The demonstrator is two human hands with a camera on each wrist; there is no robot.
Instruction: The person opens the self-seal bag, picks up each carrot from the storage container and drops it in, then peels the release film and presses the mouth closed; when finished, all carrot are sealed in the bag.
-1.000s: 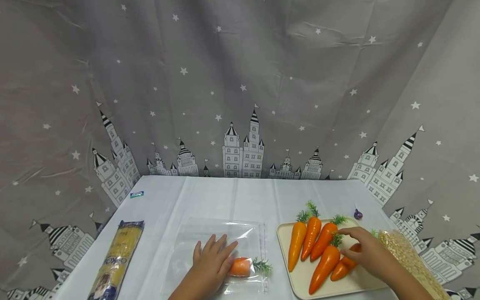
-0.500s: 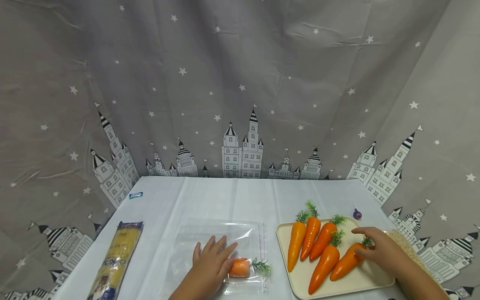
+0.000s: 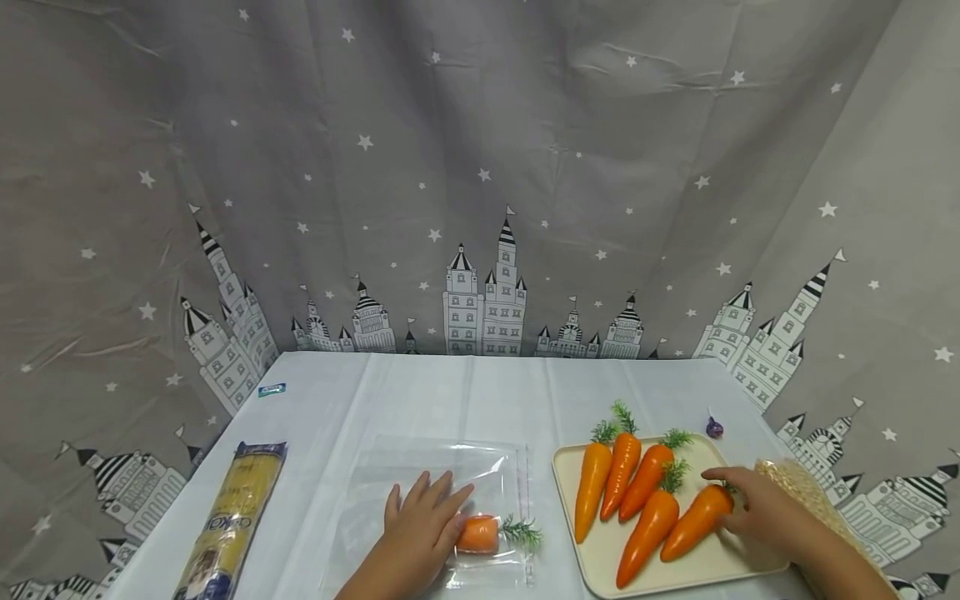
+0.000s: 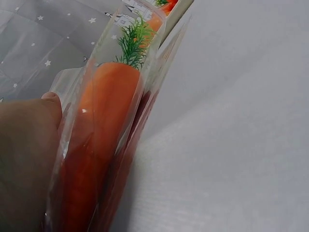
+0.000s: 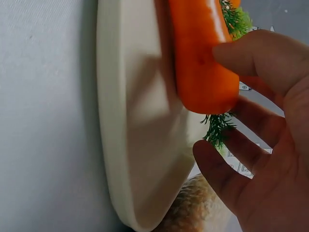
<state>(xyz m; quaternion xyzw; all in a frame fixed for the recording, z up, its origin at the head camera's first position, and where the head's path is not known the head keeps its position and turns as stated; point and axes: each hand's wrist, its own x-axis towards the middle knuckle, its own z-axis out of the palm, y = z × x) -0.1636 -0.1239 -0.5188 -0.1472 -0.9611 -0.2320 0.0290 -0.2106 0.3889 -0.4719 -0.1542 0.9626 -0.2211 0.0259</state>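
My left hand (image 3: 420,521) lies spread on a clear plastic bag (image 3: 375,492). A carrot (image 4: 104,111) is inside that bag, its green leaves sticking toward the bag's mouth. On the right, a cream tray (image 3: 600,575) bears several orange carrots with feathery green tops. My right hand (image 3: 765,508) is at the thick leafy end of the rightmost carrot (image 3: 693,527). In the right wrist view its thumb touches the near side of this carrot (image 5: 205,63), with the index finger behind and the other fingers spread near the leaves. The carrot's body still lies along the tray.
At the left lies a long packet of yellow spaghetti (image 3: 232,521). A small green packet (image 3: 272,389) is near the back left edge of the white table (image 3: 420,383). Behind the tray sits a small purple bulb (image 3: 715,427). A bag of pale grains (image 3: 798,492) is beyond the right forearm.
My right hand first drew rightward off the carrots' tops, then came down onto the rightmost carrot's leafy end. My left hand has stayed on the bag.
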